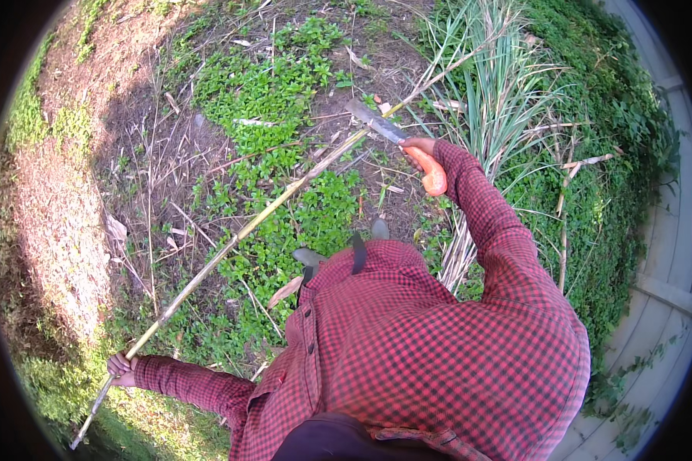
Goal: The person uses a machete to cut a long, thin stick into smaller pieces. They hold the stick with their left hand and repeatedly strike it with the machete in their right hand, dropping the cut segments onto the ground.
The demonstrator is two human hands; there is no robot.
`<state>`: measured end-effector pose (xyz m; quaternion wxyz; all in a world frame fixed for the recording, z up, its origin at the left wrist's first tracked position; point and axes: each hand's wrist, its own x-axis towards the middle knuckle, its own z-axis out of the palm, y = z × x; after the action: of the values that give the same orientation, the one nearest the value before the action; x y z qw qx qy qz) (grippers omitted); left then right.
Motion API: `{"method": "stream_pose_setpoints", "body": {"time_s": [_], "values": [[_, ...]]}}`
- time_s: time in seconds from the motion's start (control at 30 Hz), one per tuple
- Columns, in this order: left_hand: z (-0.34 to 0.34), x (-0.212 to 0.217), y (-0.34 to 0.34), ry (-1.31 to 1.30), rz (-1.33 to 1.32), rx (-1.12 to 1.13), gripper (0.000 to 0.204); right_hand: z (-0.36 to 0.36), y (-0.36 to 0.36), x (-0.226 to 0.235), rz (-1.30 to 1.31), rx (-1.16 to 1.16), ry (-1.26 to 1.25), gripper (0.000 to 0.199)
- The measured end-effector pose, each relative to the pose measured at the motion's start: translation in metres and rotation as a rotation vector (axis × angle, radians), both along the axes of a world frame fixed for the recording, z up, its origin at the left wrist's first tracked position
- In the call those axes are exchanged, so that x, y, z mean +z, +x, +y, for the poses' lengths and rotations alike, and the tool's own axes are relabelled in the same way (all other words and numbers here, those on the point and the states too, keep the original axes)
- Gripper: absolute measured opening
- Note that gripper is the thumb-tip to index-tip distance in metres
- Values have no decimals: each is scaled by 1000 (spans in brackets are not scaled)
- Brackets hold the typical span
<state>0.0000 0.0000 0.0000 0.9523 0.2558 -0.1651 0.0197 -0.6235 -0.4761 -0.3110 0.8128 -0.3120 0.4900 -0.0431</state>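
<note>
My left hand is closed round a long, thin, yellow-brown stalk near its lower left end. The stalk runs slantwise up across the view toward the far right, where its thin end meets long grassy leaves. In my right hand is a machete with a curved orange handle. Its wide grey blade points to the far left and crosses over the stalk. I cannot tell whether blade and stalk touch.
Low green plants cover much of the ground, among dry sticks and leaves. A clump of long grass stands at the far right. Beyond a leafy hedge is a pale panelled wall. My grey shoes show below me.
</note>
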Motion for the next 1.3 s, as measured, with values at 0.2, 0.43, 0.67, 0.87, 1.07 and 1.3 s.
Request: {"method": "stream_pose_setpoints", "body": {"time_s": [0.2,0.43,0.67,0.87,1.07,1.3], "values": [[19,-7,-7,26,11,1,53,-9,2,-31,185,-474,14,36],[13,-17,-9,91,30,7,53,29,25,-16,-48,58,29,35],[10,-33,-27,-3,-77,-53,52,17,8,-10,76,-111,79,31],[-18,-67,-25,65,124,73,53,55,26,19,8,236,-19,36],[-41,-95,15,468,364,354,43,36,-1,-61,127,-355,-13,33],[-66,-103,-2,1673,440,388,30,109,42,9,25,144,-154,39]]}}
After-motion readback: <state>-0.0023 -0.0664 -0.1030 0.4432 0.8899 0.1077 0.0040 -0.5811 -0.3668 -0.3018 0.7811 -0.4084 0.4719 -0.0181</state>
